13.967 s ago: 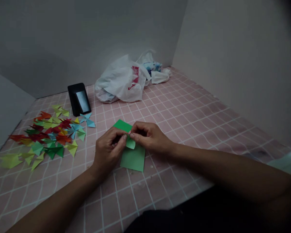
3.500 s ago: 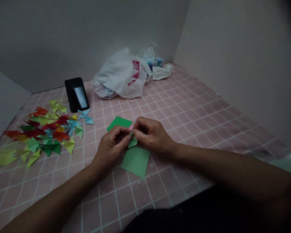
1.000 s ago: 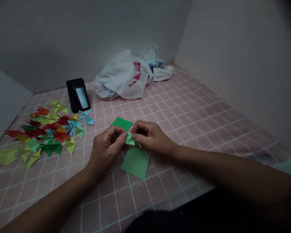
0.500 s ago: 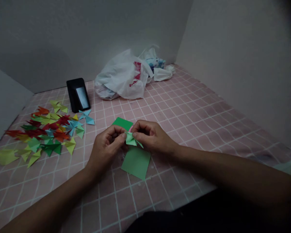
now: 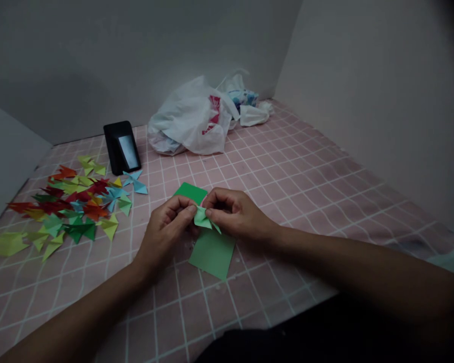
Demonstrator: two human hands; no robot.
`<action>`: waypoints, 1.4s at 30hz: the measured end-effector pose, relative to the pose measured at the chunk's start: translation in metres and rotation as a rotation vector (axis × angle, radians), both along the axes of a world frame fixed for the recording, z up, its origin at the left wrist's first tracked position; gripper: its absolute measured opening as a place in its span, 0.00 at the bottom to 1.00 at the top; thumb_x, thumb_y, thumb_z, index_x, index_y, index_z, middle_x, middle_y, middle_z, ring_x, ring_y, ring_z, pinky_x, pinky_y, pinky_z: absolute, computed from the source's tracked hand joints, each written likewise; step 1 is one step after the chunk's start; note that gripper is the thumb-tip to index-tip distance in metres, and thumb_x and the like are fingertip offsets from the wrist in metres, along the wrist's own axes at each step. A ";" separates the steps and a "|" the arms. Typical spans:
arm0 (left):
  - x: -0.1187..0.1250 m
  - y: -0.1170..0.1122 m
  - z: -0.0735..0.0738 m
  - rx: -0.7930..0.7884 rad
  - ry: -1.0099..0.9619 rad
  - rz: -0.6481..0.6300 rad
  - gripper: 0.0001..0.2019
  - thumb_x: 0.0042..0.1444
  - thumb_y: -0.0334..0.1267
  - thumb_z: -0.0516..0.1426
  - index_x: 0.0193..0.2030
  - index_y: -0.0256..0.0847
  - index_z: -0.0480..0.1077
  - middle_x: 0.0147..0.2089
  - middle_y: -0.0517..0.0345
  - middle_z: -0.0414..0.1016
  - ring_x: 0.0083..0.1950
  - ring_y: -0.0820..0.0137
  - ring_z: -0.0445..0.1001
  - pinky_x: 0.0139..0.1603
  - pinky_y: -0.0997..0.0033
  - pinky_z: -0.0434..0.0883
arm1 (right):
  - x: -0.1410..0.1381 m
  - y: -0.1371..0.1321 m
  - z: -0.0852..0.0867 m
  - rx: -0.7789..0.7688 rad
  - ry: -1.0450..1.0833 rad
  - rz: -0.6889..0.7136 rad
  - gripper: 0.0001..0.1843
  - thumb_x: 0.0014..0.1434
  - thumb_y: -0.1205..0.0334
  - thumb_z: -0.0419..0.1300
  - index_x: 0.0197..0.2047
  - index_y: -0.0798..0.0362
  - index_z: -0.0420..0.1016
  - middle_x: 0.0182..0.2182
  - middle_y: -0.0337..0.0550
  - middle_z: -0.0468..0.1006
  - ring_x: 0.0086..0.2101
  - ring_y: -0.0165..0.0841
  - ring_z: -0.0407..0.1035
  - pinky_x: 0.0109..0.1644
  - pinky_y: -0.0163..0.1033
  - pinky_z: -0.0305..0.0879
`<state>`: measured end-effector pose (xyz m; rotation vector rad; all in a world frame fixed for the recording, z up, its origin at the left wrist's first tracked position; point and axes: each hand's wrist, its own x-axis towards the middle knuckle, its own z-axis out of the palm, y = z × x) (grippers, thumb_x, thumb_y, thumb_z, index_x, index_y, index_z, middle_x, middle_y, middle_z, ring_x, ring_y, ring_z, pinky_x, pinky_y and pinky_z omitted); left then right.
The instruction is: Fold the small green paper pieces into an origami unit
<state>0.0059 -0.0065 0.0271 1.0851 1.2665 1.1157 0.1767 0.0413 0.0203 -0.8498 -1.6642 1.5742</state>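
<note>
Between my two hands is a small light green folded paper [image 5: 203, 219], pinched from both sides. My left hand [image 5: 170, 224] grips its left edge with thumb and index finger. On the other side, my right hand [image 5: 238, 214] pinches its right part, and a pointed flap hangs below the thumb. Under the hands lies a flat green paper square [image 5: 213, 253] on the pink checked cloth. A brighter green paper sheet [image 5: 191, 192] lies just beyond my fingers, partly covered by them.
Many folded paper pieces [image 5: 85, 209] in red, yellow, green and blue spread over the left of the cloth [image 5: 272, 171]. Behind them a black phone-like device [image 5: 115, 148] leans near the wall. A white plastic bag [image 5: 192, 118] and a blue-patterned packet [image 5: 244, 97] lie at the back.
The folded paper has tilted slightly and shifted a little left between my fingers. My right hand has moved slightly with it; the pieces on the cloth stay where they were.
</note>
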 end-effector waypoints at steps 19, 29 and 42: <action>0.002 -0.001 -0.001 0.104 0.170 0.044 0.08 0.58 0.42 0.62 0.31 0.42 0.70 0.24 0.63 0.70 0.23 0.74 0.67 0.24 0.74 0.66 | 0.000 -0.002 -0.001 0.023 -0.031 -0.020 0.07 0.54 0.62 0.61 0.29 0.53 0.67 0.27 0.36 0.68 0.29 0.27 0.61 0.31 0.33 0.57; 0.001 -0.001 0.000 0.130 0.197 0.036 0.09 0.59 0.42 0.61 0.30 0.42 0.70 0.25 0.63 0.69 0.25 0.74 0.66 0.24 0.75 0.64 | 0.000 -0.002 -0.001 0.135 -0.063 -0.034 0.04 0.56 0.66 0.59 0.30 0.54 0.68 0.29 0.37 0.69 0.30 0.27 0.63 0.32 0.33 0.58; -0.002 0.003 -0.001 0.216 0.324 0.039 0.08 0.59 0.41 0.61 0.32 0.40 0.74 0.28 0.60 0.73 0.28 0.74 0.68 0.27 0.75 0.65 | 0.001 0.001 -0.006 0.094 -0.030 -0.046 0.04 0.54 0.65 0.60 0.29 0.54 0.70 0.29 0.37 0.70 0.31 0.28 0.63 0.34 0.34 0.59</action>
